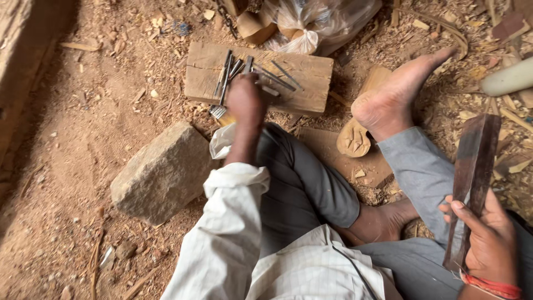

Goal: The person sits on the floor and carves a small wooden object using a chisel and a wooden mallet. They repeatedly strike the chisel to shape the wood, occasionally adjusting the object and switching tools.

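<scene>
My left hand (245,100) reaches out over the pale, flat rectangular wooden block (311,83) on the sawdust floor — its fingers are closed among the heap of thin dark metal chisels (236,69) lying there; I cannot count them exactly, roughly ten. My right hand (488,239) is wrapped around one long dark brown wooden slab (472,178), held upright beside my knee. Beyond the block sits one crumpled clear plastic bag (316,22) with pale wood pieces inside. One rough grey stone (164,175) lies just left of my arm — one carved light wooden piece (355,139) rests under my foot.
</scene>
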